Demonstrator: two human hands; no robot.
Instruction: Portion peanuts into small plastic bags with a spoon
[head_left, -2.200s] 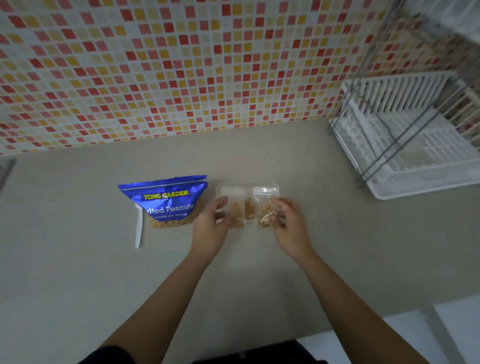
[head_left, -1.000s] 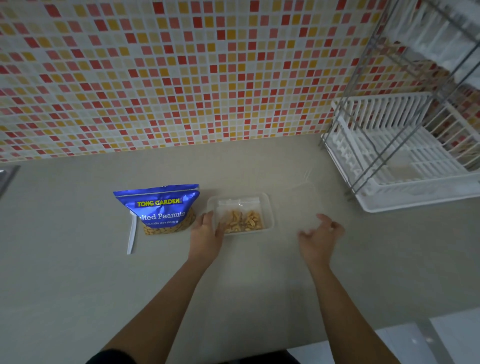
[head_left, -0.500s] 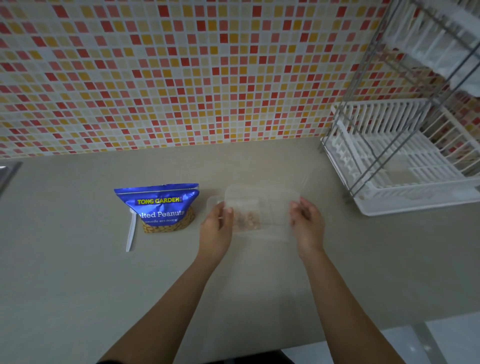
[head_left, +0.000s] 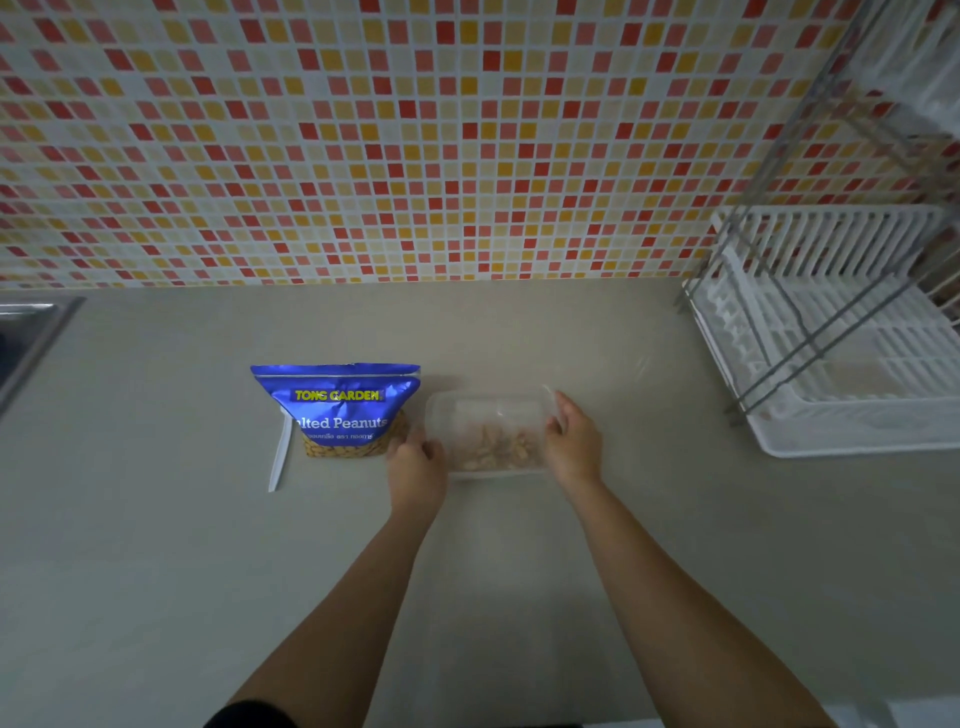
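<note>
Lid (head_left: 488, 413) now covers the container (head_left: 493, 467) that stood open a second ago. Our left hand (head_left: 415, 467) and right hand (head_left: 571, 447) curl round its 9 and 3 o'clock ends. Bagged peanuts (head_left: 498, 447) lie inside, so we judge portioning finished. The spoon (head_left: 280, 457) rests on the tabletop (head_left: 156, 571) at 9 o'clock.

A blue Tong Garden salted-peanuts pouch (head_left: 336, 410) is standing on the bench (head_left: 156, 545). A white plastic spoon (head_left: 279, 457) is lying just beside its left edge. Just right of it, a lidded clear plastic container (head_left: 488, 431) is sitting, with peanuts showing hazily inside.
</note>
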